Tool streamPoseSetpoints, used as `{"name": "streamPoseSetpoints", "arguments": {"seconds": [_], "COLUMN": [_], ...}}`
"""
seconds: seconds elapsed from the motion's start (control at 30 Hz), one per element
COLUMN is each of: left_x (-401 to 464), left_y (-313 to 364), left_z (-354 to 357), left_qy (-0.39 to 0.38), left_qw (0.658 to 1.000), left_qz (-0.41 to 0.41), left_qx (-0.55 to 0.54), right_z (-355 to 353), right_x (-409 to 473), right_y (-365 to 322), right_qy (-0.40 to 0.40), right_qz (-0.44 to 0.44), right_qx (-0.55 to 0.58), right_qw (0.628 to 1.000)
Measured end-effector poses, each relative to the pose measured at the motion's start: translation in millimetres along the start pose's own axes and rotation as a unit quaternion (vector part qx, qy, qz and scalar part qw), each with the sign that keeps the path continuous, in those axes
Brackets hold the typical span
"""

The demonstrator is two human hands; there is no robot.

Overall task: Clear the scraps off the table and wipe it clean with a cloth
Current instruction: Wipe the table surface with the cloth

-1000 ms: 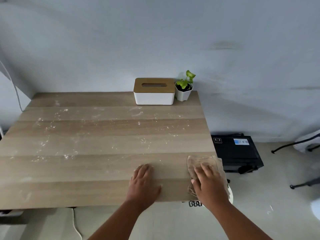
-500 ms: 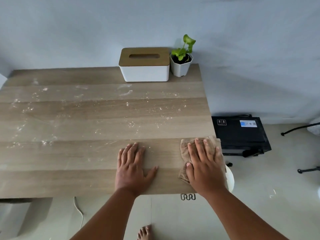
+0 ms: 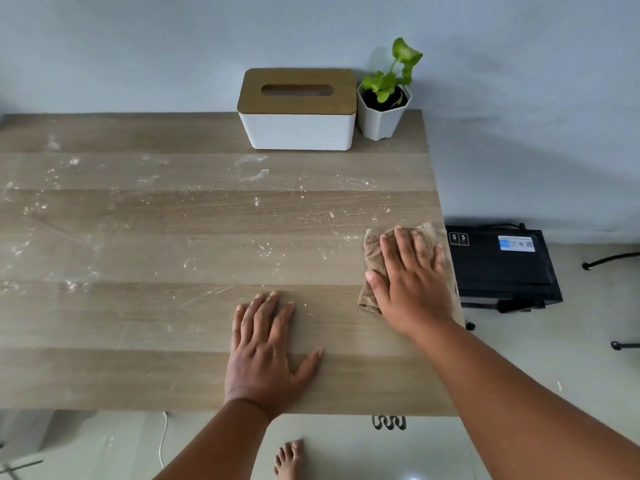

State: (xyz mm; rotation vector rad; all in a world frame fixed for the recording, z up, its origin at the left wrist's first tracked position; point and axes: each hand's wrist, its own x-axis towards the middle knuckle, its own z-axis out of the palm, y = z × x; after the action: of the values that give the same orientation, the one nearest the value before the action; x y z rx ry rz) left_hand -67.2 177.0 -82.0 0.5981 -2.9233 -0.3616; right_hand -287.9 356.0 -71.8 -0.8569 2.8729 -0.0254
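Wooden table [image 3: 138, 368] bears tissue box [image 3: 298, 129], potted plant [image 3: 382, 116], white smears [image 3: 252, 169].

The right hand [image 3: 414, 282] presses a brown cloth [image 3: 374, 268] flat at the tabletop's [image 3: 173, 306] right edge, the left hand [image 3: 266, 355] lies flat beside it, white scraps [image 3: 256, 174] scattered beyond.

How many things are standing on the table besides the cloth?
2: a tissue box at the table's far edge, and a small potted plant right beside it in the far right corner.
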Motion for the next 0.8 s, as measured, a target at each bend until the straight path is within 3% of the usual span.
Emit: {"name": "streamPoseSetpoints", "arguments": {"seconds": [0.33, 0.57, 0.8], "left_x": [1.3, 1.2, 0.3], "left_y": [-2.1, -0.3, -0.8], "left_z": [0.8, -0.8, -0.3], "left_qy": [-0.008, -0.02, -0.019], "left_qw": [1.0, 1.0, 1.0], "left_qz": [-0.009, -0.015, -0.014], "left_qx": [-0.009, -0.007, -0.014], "right_z": [-3.2, 3.3, 14.7], "right_x": [53.8, -25.7, -72.0], "right_y": [-14.2, -19.9, 19.7], "right_qy": [0.004, 0.004, 0.055], "right_qz": [0.021, -0.104, -0.072], "right_qx": [0.002, 0.014, 0.009], "right_qw": [1.0, 0.994, 0.996]}}
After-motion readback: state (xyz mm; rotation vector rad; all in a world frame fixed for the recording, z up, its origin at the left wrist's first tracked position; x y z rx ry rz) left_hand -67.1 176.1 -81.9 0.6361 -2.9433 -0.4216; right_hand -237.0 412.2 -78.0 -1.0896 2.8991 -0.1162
